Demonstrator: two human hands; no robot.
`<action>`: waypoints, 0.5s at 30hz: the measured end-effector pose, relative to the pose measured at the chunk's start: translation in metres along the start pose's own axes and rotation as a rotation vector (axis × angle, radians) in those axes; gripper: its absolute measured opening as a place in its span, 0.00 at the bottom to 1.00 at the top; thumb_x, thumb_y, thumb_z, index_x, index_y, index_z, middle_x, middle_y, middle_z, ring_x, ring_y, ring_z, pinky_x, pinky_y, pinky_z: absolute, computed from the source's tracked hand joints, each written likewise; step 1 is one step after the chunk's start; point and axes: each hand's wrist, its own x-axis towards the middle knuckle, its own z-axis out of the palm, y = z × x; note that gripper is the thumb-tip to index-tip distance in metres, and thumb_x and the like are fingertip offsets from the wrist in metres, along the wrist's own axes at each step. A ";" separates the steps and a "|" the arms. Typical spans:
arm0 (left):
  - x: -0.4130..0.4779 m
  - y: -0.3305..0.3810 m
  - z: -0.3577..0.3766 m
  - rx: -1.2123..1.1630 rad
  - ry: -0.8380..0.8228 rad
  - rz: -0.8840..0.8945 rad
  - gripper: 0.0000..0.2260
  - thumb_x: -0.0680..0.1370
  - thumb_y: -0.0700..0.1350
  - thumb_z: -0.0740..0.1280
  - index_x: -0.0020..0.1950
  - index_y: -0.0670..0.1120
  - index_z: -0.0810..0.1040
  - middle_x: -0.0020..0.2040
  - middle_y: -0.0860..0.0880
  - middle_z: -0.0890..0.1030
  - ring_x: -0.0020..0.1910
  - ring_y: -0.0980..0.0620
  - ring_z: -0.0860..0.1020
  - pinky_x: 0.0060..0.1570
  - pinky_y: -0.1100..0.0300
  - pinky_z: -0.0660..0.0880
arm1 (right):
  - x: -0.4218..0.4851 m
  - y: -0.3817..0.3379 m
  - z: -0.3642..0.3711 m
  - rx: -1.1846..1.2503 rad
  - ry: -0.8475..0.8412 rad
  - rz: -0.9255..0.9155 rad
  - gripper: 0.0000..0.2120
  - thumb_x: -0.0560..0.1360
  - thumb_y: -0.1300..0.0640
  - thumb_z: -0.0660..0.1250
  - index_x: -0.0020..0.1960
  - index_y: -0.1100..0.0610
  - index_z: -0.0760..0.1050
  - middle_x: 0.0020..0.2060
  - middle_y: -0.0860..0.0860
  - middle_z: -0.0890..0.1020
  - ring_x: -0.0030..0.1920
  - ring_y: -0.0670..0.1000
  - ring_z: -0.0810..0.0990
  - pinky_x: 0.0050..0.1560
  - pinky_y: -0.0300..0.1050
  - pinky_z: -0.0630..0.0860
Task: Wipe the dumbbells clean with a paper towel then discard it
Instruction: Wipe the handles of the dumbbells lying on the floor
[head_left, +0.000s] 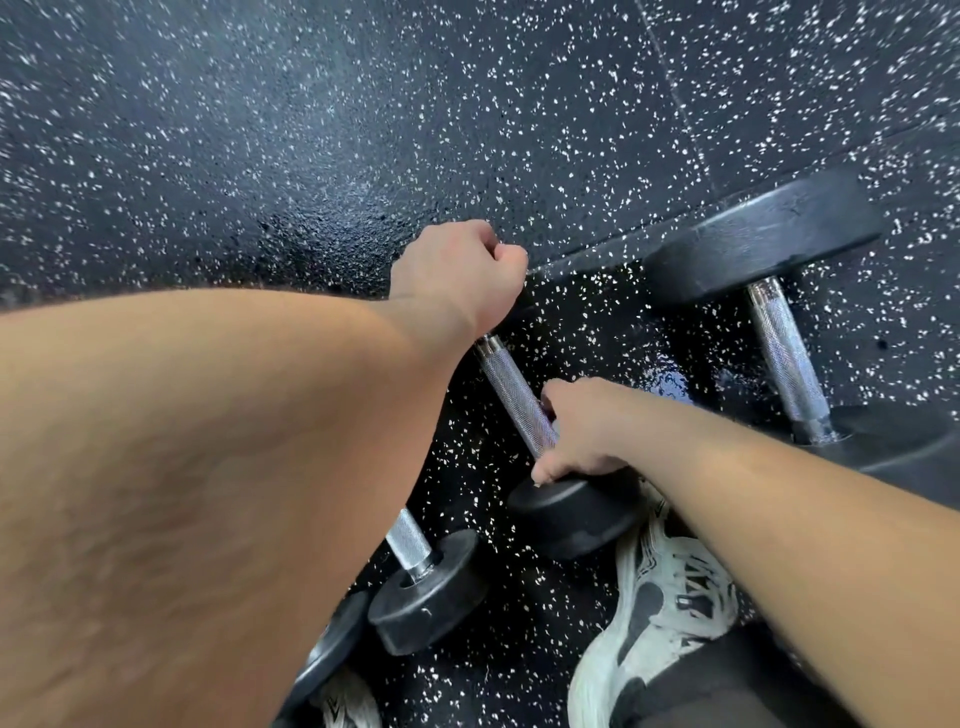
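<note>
The black, white-flecked rubber floor (260, 130) had a seam at upper right. On it lay a large dumbbell (784, 353) at right, a middle dumbbell (511, 395) at centre, a small dumbbell (426, 592) below it, and a white shoe (660, 613) at lower right.

Middle dumbbell (519, 405): lay on the floor (260, 130), handle running from far left to near right.
Left hand (462, 270): sat over the middle dumbbell's far end, hiding that head.
Right hand (576, 431): gripped the middle dumbbell's handle, touching its near head.
Large dumbbell (784, 348): lay right of the middle dumbbell, well apart, roughly parallel.
Small dumbbell (415, 571): lay near-left of the middle dumbbell, close but apart.
Shoe (670, 587): stood just near-right of the middle dumbbell's near head.
</note>
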 end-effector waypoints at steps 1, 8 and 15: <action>0.000 0.000 0.000 -0.001 0.002 -0.001 0.13 0.75 0.55 0.58 0.45 0.51 0.79 0.39 0.52 0.80 0.42 0.44 0.78 0.40 0.56 0.72 | -0.001 0.002 0.000 0.015 0.022 -0.003 0.42 0.64 0.38 0.78 0.70 0.55 0.66 0.62 0.55 0.76 0.57 0.59 0.78 0.57 0.54 0.78; 0.000 -0.002 0.001 -0.006 0.005 0.012 0.13 0.75 0.55 0.58 0.46 0.51 0.79 0.39 0.51 0.80 0.43 0.44 0.78 0.40 0.56 0.73 | -0.006 0.014 0.003 0.134 0.074 -0.107 0.41 0.72 0.49 0.75 0.78 0.50 0.58 0.59 0.53 0.79 0.56 0.56 0.79 0.57 0.52 0.77; 0.000 0.001 0.000 -0.003 -0.009 0.003 0.11 0.75 0.54 0.58 0.37 0.50 0.73 0.36 0.53 0.76 0.41 0.45 0.76 0.39 0.56 0.70 | 0.006 0.015 0.005 0.111 0.019 -0.155 0.35 0.78 0.57 0.63 0.79 0.51 0.50 0.54 0.52 0.81 0.51 0.57 0.81 0.56 0.55 0.78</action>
